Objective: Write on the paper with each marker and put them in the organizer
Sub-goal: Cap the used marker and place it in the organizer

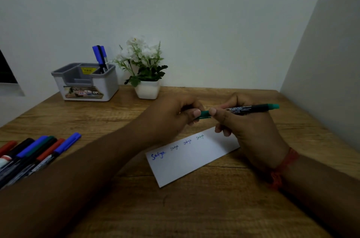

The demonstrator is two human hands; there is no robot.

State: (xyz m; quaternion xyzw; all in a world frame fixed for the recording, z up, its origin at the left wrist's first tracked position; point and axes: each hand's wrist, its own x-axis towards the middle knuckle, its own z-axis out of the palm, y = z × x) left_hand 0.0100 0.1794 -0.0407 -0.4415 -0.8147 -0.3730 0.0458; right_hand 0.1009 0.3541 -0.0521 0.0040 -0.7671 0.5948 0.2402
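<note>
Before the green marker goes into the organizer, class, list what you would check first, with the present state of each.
1. Cap on green marker: cannot tell; left hand holds the cap at its tip.
2. Right hand grips the barrel: ok.
3. Green word on paper: ok, fourth word.
4. Organizer has open compartments: ok.
5. Path past the flower pot: ok.
6. Unused markers lie aside, left: ok.
</note>
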